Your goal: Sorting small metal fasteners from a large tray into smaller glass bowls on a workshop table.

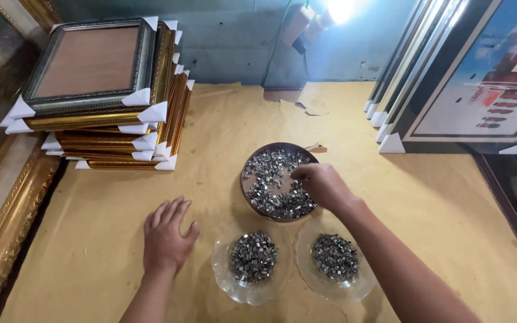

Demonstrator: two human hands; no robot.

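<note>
1. Metal clips [276, 185], small and silvery, lie heaped in a round brown bowl [248, 164] at the middle of the worktop [438, 203], which is covered in tan paper; the heap is thick along the rim and thin at the centre, where the bowl's bottom shows.
2. The right hand [323, 184] reaches into the bowl from the right, its fingers curled down into the clips; whether it pinches any between the fingertips I cannot tell, since the back of the hand hides them.
3. The left hand [166, 237] rests flat on the worktop to the left of the dishes, fingers spread a little, holding nothing.
4. Two clear glass dishes stand just in front of the bowl, side by side; the left dish [222, 272] and the right dish [360, 287] each carry a small mound of clips at the centre.
5. Judging from the amounts, the sorting looks partly done; both dishes hold a share, yet the bowl holds far more than either, so most of the clips seem left to move.
6. A stack of gilt picture frames [109, 101] with white corner guards stands at the far left; more framed pictures [480, 78] lean at the far right; a bright lamp [339, 9] shines from the wall behind.
</note>
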